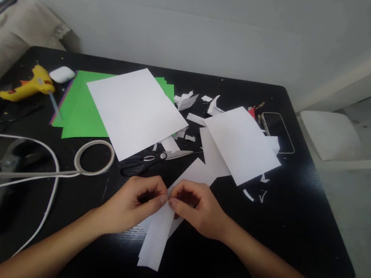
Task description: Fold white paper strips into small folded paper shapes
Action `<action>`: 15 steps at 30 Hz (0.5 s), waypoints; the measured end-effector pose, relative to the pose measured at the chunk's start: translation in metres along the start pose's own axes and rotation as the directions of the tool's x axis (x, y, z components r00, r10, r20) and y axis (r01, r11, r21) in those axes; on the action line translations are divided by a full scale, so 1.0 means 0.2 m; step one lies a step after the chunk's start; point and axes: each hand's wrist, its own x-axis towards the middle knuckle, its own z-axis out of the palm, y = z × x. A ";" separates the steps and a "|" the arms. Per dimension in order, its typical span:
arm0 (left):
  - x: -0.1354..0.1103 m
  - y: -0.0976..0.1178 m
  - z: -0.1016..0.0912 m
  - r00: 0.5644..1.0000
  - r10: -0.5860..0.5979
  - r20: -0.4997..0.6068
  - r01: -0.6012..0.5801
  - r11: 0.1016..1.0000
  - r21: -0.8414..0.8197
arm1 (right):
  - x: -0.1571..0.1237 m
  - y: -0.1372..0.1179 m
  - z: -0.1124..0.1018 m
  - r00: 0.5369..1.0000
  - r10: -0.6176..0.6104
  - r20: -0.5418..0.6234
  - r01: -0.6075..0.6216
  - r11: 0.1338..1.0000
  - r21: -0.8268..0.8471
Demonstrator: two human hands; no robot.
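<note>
both hands pinched on the white paper strip (157, 234) at near edge of black tabletop (298, 221): left hand (135, 206) and right hand (195, 210) fingertips meeting at its top; scissors (154, 158) just beyond

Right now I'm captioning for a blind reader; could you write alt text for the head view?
The left hand and right hand pinch a folded white paper strip over a black table. Behind them lie black-handled scissors, a white paper sheet on green card, a white tape ring, a yellow glue gun and a dark phone.
</note>
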 end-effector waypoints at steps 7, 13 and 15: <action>0.01 0.00 0.00 0.999 0.049 0.000 -0.049 0.997 0.062 | 0.00 0.00 0.00 1.000 -0.014 -0.022 0.014 0.999 -0.032; 0.01 0.00 0.01 0.999 0.050 -0.018 -0.048 0.996 0.080 | 0.00 0.00 0.01 0.999 -0.034 -0.030 0.033 0.999 -0.040; 0.01 -0.01 0.02 0.998 0.059 -0.017 -0.058 0.995 0.083 | 0.00 0.00 0.01 0.999 -0.030 -0.028 0.029 0.998 -0.049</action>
